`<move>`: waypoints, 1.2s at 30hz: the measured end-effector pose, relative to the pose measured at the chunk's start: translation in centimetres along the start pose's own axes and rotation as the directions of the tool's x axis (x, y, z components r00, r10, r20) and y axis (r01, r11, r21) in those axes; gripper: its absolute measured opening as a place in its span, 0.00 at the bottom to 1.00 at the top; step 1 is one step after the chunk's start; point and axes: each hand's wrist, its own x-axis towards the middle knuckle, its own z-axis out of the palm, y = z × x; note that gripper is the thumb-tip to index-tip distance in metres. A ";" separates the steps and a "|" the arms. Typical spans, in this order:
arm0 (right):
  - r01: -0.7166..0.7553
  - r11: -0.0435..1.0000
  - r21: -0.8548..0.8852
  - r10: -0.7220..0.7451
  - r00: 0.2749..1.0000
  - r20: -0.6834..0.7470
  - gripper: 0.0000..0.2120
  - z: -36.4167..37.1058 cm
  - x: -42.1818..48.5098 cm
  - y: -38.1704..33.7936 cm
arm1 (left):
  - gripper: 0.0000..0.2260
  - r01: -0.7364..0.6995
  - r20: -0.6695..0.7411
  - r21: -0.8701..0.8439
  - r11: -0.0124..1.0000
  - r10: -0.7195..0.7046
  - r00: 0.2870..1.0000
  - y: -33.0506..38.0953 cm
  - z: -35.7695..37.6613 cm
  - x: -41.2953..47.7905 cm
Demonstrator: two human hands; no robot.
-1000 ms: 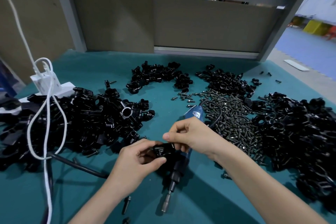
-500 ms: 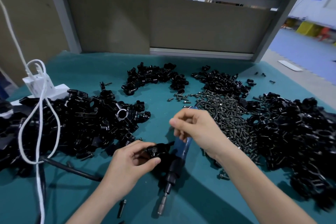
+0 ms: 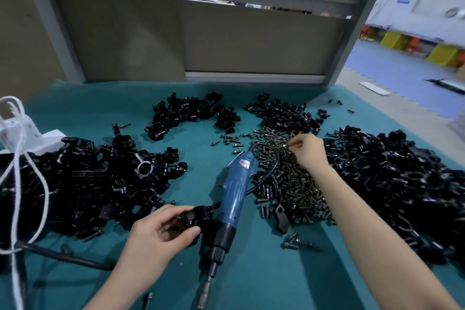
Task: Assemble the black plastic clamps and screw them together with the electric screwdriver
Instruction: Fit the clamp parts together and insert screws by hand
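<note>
Black: left hand (image 3: 161, 236) grips one clamp (image 3: 195, 218), right hand (image 3: 308, 151) pinches screws (image 3: 285, 150).

One screwdriver (image 3: 235, 191), one screw pile (image 3: 297, 189), four clamp heaps (image 3: 83, 184) (image 3: 191, 113) (image 3: 284, 116) (image 3: 392, 178) (two hands (image 3: 161, 234) (image 3: 308, 150))

Factory assembly bench (image 3: 75, 108): heaped black clamp parts (image 3: 83, 184), loose screws (image 3: 297, 184), electric screwdriver (image 3: 235, 189)

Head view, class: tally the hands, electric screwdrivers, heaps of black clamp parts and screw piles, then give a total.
Hands: 2 (left hand, right hand)
Electric screwdriver: 1
Heaps of black clamp parts: 4
Screw pile: 1
Total: 8
</note>
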 end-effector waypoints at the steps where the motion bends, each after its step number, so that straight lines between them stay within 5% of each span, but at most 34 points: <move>1: 0.013 0.999 -0.034 -0.012 0.999 0.041 0.05 0.2 0.4 0.2 | 0.14 0.001 0.003 -0.002 1.000 -0.001 1.000 0.0 0.0 0.0; 9: 0.098 0.988 -0.117 -0.081 0.987 0.137 0.05 0.2 1.4 0.6 | 0.13 -0.005 -0.011 -0.026 1.000 0.004 1.000 0.1 0.0 0.1; 17: 0.124 0.965 0.233 -0.092 0.986 -0.141 0.05 -0.8 0.6 0.8 | 0.14 -0.003 0.001 -0.025 1.000 0.003 1.000 0.2 0.1 0.0; 21: -0.023 0.837 0.547 0.011 1.000 0.025 0.04 -1.2 0.6 0.7 | 0.14 -0.008 -0.006 -0.025 1.000 0.008 1.000 0.1 0.0 0.0; 28: -0.151 0.742 0.653 0.091 0.988 0.124 0.04 -1.3 0.1 1.3 | 0.15 -0.015 0.003 -0.021 1.000 0.015 1.000 -0.1 -0.1 0.1; 36: -0.113 0.658 0.745 -0.264 0.892 0.368 0.10 -4.0 -5.5 -4.5 | 0.14 -0.025 0.017 -0.004 1.000 0.025 1.000 0.1 0.1 0.1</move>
